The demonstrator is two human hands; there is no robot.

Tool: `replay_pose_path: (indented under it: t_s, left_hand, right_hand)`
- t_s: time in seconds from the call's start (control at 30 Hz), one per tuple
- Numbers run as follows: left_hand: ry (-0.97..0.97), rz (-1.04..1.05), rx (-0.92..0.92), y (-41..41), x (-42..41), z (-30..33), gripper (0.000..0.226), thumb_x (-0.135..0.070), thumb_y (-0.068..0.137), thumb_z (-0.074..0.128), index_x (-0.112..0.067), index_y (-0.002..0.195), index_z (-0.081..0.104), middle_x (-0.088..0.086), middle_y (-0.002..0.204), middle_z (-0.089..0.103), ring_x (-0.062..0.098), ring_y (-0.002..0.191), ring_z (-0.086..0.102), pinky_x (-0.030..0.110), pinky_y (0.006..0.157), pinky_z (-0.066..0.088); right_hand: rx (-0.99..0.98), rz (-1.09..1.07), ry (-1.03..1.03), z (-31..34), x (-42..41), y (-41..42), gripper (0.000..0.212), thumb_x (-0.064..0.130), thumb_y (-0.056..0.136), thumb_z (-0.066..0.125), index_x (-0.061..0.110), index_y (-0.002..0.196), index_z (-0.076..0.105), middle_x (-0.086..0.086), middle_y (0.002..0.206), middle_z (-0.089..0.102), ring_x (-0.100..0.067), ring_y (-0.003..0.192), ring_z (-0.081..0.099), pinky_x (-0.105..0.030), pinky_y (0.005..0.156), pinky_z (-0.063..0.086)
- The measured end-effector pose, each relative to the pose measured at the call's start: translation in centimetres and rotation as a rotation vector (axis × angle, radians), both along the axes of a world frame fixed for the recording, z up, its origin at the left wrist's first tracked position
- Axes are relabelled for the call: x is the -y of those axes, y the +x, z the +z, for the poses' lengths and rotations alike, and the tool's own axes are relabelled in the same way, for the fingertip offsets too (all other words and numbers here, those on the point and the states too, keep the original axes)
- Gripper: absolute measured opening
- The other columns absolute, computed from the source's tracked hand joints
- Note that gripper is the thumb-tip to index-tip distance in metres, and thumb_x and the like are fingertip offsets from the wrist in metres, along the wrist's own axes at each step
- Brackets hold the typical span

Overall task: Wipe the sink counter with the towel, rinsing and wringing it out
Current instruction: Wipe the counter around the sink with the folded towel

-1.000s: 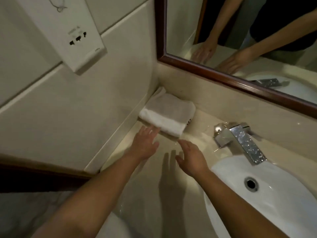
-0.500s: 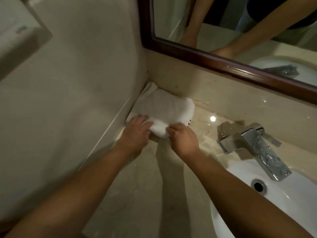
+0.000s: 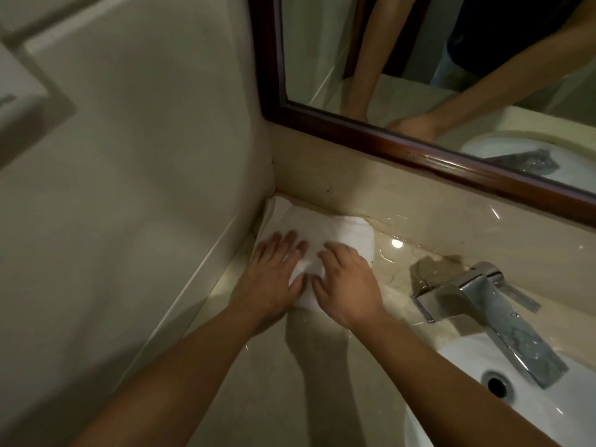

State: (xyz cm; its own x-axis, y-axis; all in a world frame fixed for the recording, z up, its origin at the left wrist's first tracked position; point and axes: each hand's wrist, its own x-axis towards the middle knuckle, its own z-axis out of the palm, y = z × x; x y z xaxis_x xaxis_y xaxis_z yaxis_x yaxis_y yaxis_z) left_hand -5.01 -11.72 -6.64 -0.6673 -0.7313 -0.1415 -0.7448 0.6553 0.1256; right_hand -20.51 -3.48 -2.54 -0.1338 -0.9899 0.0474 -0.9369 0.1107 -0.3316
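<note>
Towel (image 3: 338,233) folded in worktop (image 3: 322,382) corner | our left hand (image 3: 271,282) and right hand (image 3: 348,285) press it, fingers flat, released | tap (image 3: 483,304), sink (image 3: 483,398) at right

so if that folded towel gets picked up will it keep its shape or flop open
Probably flops: the towel is soft folded cloth, dimpling under both hands. It looks light, likely dry. It may slide easily, since the counter beside it is glossy and wet.

Left hand (image 3: 274,275), right hand (image 3: 346,285) on towel (image 3: 338,233)
</note>
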Motion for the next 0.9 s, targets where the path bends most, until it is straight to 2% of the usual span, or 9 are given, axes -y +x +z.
replay_pose_path:
  t_s: [0.07, 0.17, 0.23, 0.3, 0.37, 0.47, 0.6, 0.77, 0.9]
  left_hand:
    - [-0.005, -0.027, -0.023, 0.1, 1.0, -0.4, 0.064, -0.056, 0.096, 0.018, -0.031, 0.154, 0.011, -0.003, 0.163, 0.006, 0.021, 0.15, 0.006, 0.04, 0.121, 0.007]
    - [-0.055, -0.077, -0.038, 0.2, 3.6, -1.3, 0.062, -0.053, 0.097, 0.022, -0.027, 0.153, 0.023, 0.0, 0.161, 0.018, 0.024, 0.148, 0.021, 0.041, 0.118, 0.016]
    - [-0.049, -0.11, -0.024, -0.3, 5.6, -1.1, 0.064, -0.054, 0.096, 0.018, -0.027, 0.154, 0.02, -0.002, 0.162, 0.014, 0.022, 0.148, 0.018, 0.04, 0.118, 0.014]
    - [0.017, -0.1, -0.014, -0.8, 7.3, -1.0, 0.065, -0.054, 0.094, 0.011, -0.031, 0.155, 0.007, -0.008, 0.163, -0.001, 0.015, 0.15, 0.001, 0.037, 0.12, 0.006]
    - [0.034, -0.099, -0.013, -1.2, 8.0, -1.2, 0.065, -0.053, 0.094, 0.011, -0.032, 0.155, 0.003, -0.011, 0.162, -0.006, 0.013, 0.15, -0.006, 0.035, 0.12, 0.001]
    - [-0.049, -0.094, -0.042, -1.0, 7.5, -1.4, 0.065, -0.05, 0.094, 0.016, -0.025, 0.154, 0.021, -0.003, 0.162, 0.014, 0.02, 0.149, 0.013, 0.04, 0.118, 0.013]
    - [-0.087, -0.052, -0.055, -0.2, 4.4, -1.2, 0.06, -0.042, 0.094, 0.033, -0.013, 0.145, 0.043, 0.01, 0.152, 0.039, 0.033, 0.139, 0.039, 0.049, 0.11, 0.034]
    - [0.078, 0.023, -0.011, 2.4, -3.7, 1.0, 0.061, -0.045, 0.099, 0.012, -0.021, 0.155, 0.015, 0.001, 0.163, 0.009, 0.02, 0.15, -0.001, 0.042, 0.122, 0.007]
    - [0.096, 0.065, -0.068, 2.4, -4.1, 1.7, 0.056, -0.037, 0.102, 0.027, -0.019, 0.154, 0.019, 0.002, 0.163, 0.012, 0.015, 0.15, 0.001, 0.033, 0.122, 0.001]
  right_hand:
    - [0.043, 0.003, 0.094, -1.0, 1.6, 0.3, 0.063, 0.045, 0.092, 0.037, 0.011, 0.143, 0.046, -0.014, 0.153, 0.041, -0.036, 0.142, 0.036, -0.045, 0.113, 0.035]
    - [0.031, -0.027, 0.207, -3.6, 3.3, 0.1, 0.067, 0.05, 0.099, 0.019, 0.018, 0.157, 0.016, -0.003, 0.166, 0.006, -0.025, 0.153, -0.001, -0.041, 0.122, 0.006]
    - [0.0, -0.052, 0.141, -4.6, 4.4, 0.1, 0.071, 0.053, 0.095, 0.014, 0.017, 0.156, 0.022, -0.004, 0.166, 0.011, -0.026, 0.153, 0.003, -0.042, 0.121, 0.008]
    - [-0.03, -0.074, 0.084, -5.2, 5.6, 0.1, 0.072, 0.051, 0.093, 0.019, 0.015, 0.154, 0.03, -0.007, 0.163, 0.021, -0.029, 0.152, 0.013, -0.046, 0.12, 0.015]
    - [-0.059, -0.084, 0.091, -5.7, 6.4, 0.0, 0.074, 0.052, 0.091, 0.017, 0.016, 0.154, 0.028, -0.006, 0.164, 0.02, -0.027, 0.152, 0.011, -0.046, 0.12, 0.013]
    - [-0.085, -0.069, 0.134, -5.7, 6.8, -0.1, 0.078, 0.056, 0.089, 0.009, 0.018, 0.156, 0.021, -0.004, 0.165, 0.013, -0.026, 0.153, 0.004, -0.044, 0.121, 0.008]
    - [-0.069, -0.048, 0.134, -5.2, 4.2, 0.6, 0.07, 0.054, 0.096, 0.015, 0.019, 0.155, 0.026, -0.003, 0.165, 0.017, -0.025, 0.153, 0.007, -0.046, 0.121, 0.01]
    - [-0.064, 0.054, 0.209, -4.6, -2.2, 2.8, 0.065, 0.056, 0.102, 0.014, 0.023, 0.158, 0.013, 0.0, 0.165, 0.002, -0.021, 0.152, -0.009, -0.043, 0.122, -0.001]
    - [-0.092, 0.069, 0.204, -4.6, -3.0, 3.1, 0.063, 0.054, 0.102, 0.02, 0.021, 0.156, 0.02, -0.002, 0.165, 0.013, -0.022, 0.152, -0.002, -0.043, 0.121, 0.004]
